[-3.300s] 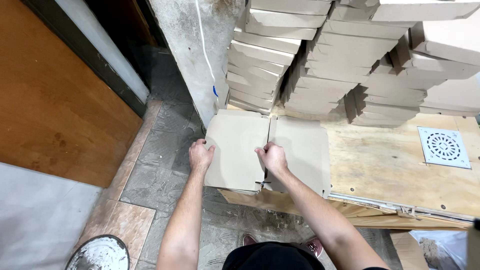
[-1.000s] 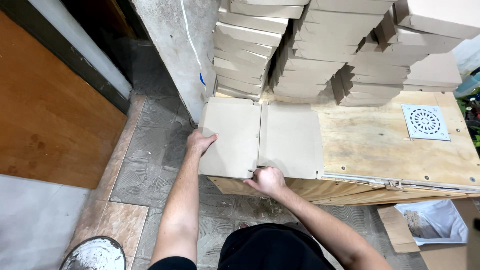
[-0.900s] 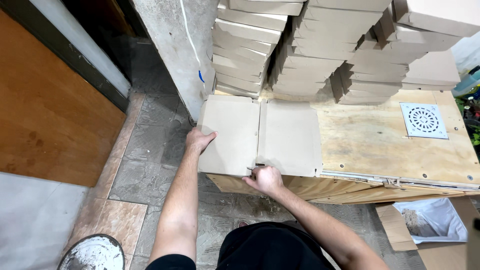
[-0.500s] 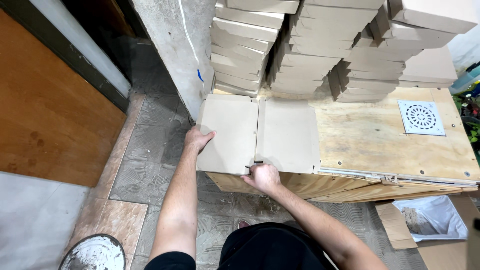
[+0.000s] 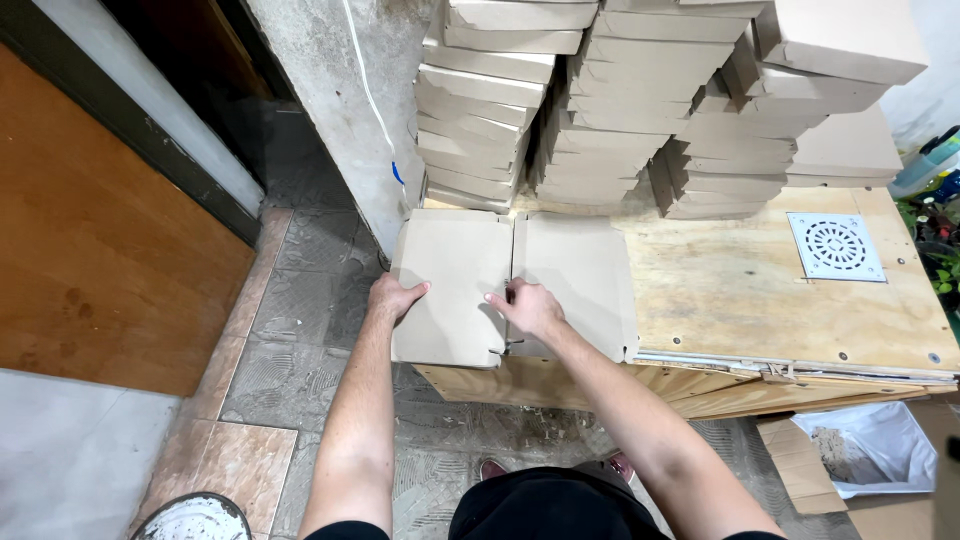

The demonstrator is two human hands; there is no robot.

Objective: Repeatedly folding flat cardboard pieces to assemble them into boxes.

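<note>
At far left a wooden door (image 5: 90, 270) meets a tiled floor (image 5: 290, 340), and the rim of a white bucket (image 5: 195, 518) shows at the bottom edge. A grey concrete pillar (image 5: 340, 90) with a thin white cable (image 5: 372, 100) running down it rises beside the table (image 5: 760, 300).

The left hand (image 5: 395, 297) grips the left edge of a flat cardboard sheet (image 5: 450, 280), fingers on top and curled over the side. The sheet lies on the near left corner of the plywood table, its left panel hanging past the table's edge over the floor. It is creased down the middle into two panels. The right hand (image 5: 528, 307) rests on that crease near the sheet's front edge, fingers loosely bent and pressing down; it grasps nothing.

Behind the sheet, stacks of folded boxes (image 5: 640, 100) stand in several leaning columns against the wall. Further right, a square white drain grate (image 5: 835, 246) lies on the bare plywood. Below the table's right end sits an open carton (image 5: 860, 455) lined with a plastic bag.
</note>
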